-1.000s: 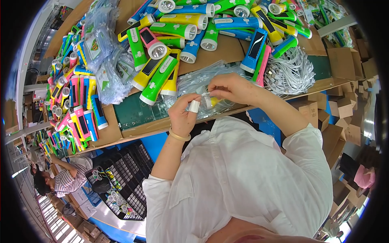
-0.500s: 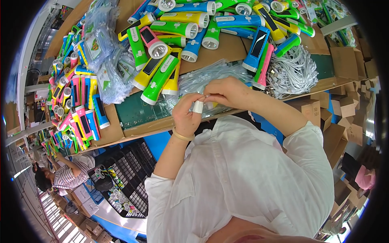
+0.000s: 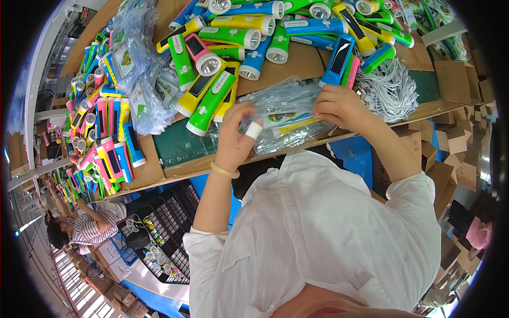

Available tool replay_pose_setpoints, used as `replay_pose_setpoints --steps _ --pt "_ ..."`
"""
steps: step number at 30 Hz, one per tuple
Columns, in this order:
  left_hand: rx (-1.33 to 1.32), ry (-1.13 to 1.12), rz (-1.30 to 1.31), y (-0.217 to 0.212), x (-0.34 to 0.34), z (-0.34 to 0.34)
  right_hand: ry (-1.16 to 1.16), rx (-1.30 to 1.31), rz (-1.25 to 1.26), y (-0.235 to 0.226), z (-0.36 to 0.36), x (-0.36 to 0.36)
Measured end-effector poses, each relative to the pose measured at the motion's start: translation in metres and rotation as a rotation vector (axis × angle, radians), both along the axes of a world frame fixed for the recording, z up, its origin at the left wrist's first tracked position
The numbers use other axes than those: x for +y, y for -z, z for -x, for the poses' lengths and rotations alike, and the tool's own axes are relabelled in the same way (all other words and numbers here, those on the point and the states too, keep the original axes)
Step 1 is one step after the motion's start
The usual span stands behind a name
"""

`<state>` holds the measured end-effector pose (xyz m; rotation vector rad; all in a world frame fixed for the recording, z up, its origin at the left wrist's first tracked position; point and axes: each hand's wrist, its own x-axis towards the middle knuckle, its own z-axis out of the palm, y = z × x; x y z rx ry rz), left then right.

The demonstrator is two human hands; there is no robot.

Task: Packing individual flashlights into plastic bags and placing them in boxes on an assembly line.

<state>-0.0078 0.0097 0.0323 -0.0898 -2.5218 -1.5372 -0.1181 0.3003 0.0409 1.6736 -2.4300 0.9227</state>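
Observation:
A clear plastic bag (image 3: 286,117) with a printed card and something yellow in it lies on a pile of clear bags (image 3: 289,140) at the table's near edge. At the bag's left end is my left hand (image 3: 235,132), its fingers curved and its thumb apart from them. A white wrap (image 3: 254,130) covers that thumb. My right hand (image 3: 343,108) has its bent fingers closed on the bag's right end, just below a blue flashlight (image 3: 338,61). A green flashlight (image 3: 211,103) lies close beyond my left hand.
Many coloured flashlights (image 3: 241,22) cover the far table. More packed bags (image 3: 129,69) lie at left, beside heaped flashlights (image 3: 108,161). White cables (image 3: 389,93) lie bundled at right. A black crate (image 3: 161,228) stands below the table, with a co-worker (image 3: 93,225) behind it.
My hands were together, fingers pinched at the white thumb wrap. They have parted: the right moved right onto the bag's end, the left slightly left. The printed bag between them now shows.

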Motion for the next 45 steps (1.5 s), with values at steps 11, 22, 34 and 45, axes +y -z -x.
replay_pose_setpoints --steps 11,22,34,45 --pt "-0.397 0.221 0.196 0.019 0.022 0.041 -0.081 -0.368 0.096 -0.013 -0.019 0.008" --pt "-0.241 0.094 0.14 0.037 0.031 0.027 0.542 -0.796 0.423 -0.076 0.092 0.104" --pt "-0.104 0.107 0.047 0.043 0.048 0.005 1.016 -0.379 0.761 -0.181 0.238 0.208" --pt "0.034 0.133 0.087 -0.001 0.058 0.007 0.015 -0.155 -0.136 -0.003 -0.014 -0.03"
